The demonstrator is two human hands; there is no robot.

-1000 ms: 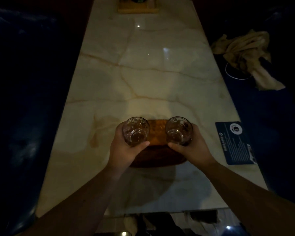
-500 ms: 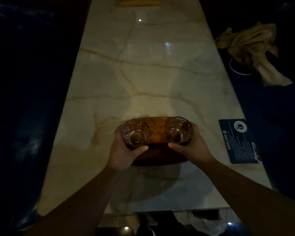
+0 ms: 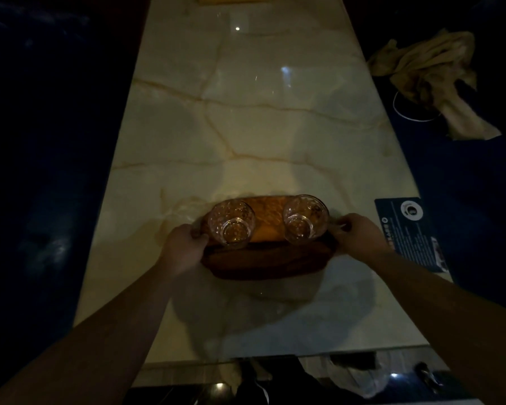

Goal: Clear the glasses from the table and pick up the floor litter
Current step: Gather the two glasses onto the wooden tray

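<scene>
Two clear patterned glasses stand on an oval wooden tray (image 3: 269, 261) near the front of the marble table (image 3: 246, 127). The left glass (image 3: 232, 222) and the right glass (image 3: 304, 219) are upright and free of my hands. My left hand (image 3: 184, 247) grips the tray's left end. My right hand (image 3: 360, 233) grips its right end. A pale crumpled bag (image 3: 360, 375) lies on the floor below the table's front edge.
A dark printed card (image 3: 412, 232) lies at the table's right edge, beside my right hand. A crumpled tan cloth (image 3: 433, 74) and a white loop of cord (image 3: 415, 112) rest on the dark blue seat at right. Another dark seat runs along the left.
Both hands have let go of the glasses, which now stand on the tray. The hands have moved outward and closed on the tray's two ends.
</scene>
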